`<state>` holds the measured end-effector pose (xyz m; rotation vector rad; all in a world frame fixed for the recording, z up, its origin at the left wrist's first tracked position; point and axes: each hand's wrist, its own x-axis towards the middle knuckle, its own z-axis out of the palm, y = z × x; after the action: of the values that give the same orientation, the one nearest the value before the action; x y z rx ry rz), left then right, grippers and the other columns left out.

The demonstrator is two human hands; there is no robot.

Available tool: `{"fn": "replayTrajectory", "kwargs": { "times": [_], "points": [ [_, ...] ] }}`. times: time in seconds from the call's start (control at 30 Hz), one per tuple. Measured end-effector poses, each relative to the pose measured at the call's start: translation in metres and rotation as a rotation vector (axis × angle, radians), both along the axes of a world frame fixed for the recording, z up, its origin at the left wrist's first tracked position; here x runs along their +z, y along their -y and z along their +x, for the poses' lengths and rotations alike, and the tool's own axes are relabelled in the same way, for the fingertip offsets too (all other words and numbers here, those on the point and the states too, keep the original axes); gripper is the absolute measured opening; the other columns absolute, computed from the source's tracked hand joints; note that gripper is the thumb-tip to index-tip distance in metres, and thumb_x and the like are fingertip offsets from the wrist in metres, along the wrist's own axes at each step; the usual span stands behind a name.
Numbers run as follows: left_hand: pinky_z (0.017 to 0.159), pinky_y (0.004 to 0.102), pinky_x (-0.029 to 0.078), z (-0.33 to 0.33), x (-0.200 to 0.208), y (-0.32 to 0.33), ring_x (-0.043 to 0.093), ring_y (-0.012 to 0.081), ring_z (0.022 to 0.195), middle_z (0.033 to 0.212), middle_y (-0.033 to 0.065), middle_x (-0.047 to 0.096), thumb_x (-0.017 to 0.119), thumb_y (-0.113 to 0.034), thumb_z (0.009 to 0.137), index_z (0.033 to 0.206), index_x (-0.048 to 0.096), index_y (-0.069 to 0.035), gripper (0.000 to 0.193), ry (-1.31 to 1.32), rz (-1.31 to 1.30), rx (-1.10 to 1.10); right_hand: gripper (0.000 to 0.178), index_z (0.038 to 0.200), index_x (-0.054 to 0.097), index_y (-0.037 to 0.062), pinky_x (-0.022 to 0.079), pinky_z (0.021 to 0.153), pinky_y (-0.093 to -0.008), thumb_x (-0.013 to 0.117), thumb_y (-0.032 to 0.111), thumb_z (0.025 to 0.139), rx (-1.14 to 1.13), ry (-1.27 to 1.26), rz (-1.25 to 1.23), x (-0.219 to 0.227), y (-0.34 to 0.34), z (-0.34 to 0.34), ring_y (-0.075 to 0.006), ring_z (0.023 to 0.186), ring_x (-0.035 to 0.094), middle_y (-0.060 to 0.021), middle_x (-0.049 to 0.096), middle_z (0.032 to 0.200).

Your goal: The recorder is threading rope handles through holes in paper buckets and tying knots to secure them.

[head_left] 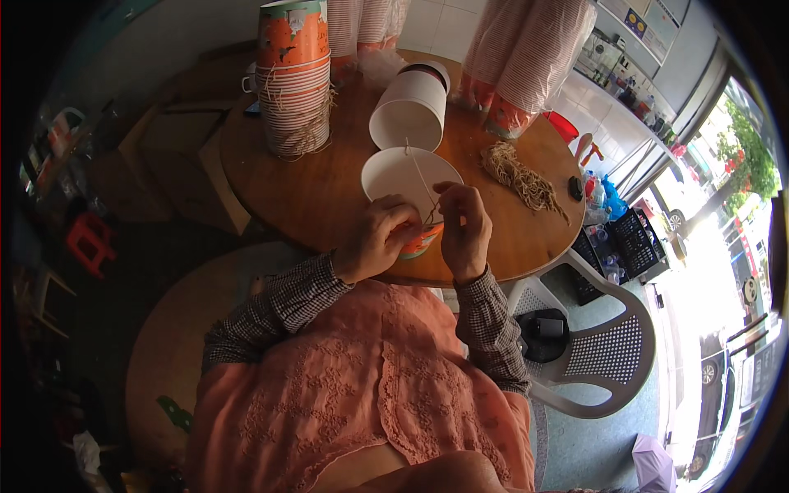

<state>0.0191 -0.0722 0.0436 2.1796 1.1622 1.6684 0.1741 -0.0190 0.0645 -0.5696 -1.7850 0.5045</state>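
Note:
A paper bucket [386, 172], white inside and orange with a printed pattern outside, sits tilted toward me at the table's near edge. A thin beige string [417, 168] runs from its far rim across the opening to the near rim. My left hand [376, 237] is closed at the near rim, its fingertips pinched by the string's near end; the exact grip is partly hidden. My right hand [466, 229] is closed too, thumb and forefinger pinching the string just above the rim.
Beyond lie white buckets [408, 111] on their side. A tall stack of orange buckets [296, 103] with strings stands left. Plastic-wrapped bucket stacks [538, 57] stand at the back. A string bundle [519, 177] lies right on the wooden table [526, 238]. A plastic chair [604, 345] stands right.

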Motion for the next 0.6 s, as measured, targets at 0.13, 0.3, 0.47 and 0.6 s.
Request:
{"fn": "replayTrajectory", "kwargs": {
  "times": [0.13,0.3,0.47,0.6],
  "points": [
    [0.087,0.0394,0.046,-0.024,-0.001,-0.016,0.06,0.0307,0.085,0.086,0.0123,0.06,0.062,-0.003,0.083,0.087,0.058,-0.002,0.006,-0.167,0.107,-0.105,0.007,0.096,0.053,0.0036,0.049,0.062,-0.027,0.047,0.005,0.095,0.181,0.063,-0.088,0.008,-0.003,0.005,-0.0131,0.067,0.059,-0.0065,0.063,0.078],
    [0.084,0.0312,0.047,-0.037,0.012,-0.023,0.063,0.0167,0.085,0.088,0.0099,0.065,0.062,-0.009,0.089,0.095,0.06,-0.002,0.01,0.197,-0.23,-0.213,0.007,0.101,0.052,0.007,0.053,0.062,-0.0362,0.05,0.009,0.094,0.041,0.256,0.032,0.015,-0.011,0.001,-0.0311,0.074,0.068,-0.0136,0.064,0.08],
    [0.077,0.0305,0.049,-0.018,0.021,-0.021,0.063,0.0151,0.083,0.085,0.0086,0.066,0.066,-0.013,0.087,0.096,0.065,-0.002,0.014,0.104,-0.141,-0.119,0.01,0.103,0.052,0.0059,0.052,0.061,-0.0349,0.053,0.009,0.093,0.074,0.225,0.066,0.012,-0.015,-0.006,-0.0304,0.072,0.067,-0.0137,0.064,0.079],
    [0.076,0.0322,0.049,-0.016,0.019,-0.016,0.063,0.0192,0.082,0.081,0.0082,0.066,0.068,-0.014,0.085,0.089,0.065,-0.001,0.014,0.182,-0.232,-0.064,0.014,0.105,0.051,0.0037,0.045,0.054,-0.0274,0.055,0.003,0.091,0.206,0.102,-0.128,0.011,-0.012,-0.009,-0.0154,0.062,0.06,-0.0088,0.06,0.071]
  ]
}}
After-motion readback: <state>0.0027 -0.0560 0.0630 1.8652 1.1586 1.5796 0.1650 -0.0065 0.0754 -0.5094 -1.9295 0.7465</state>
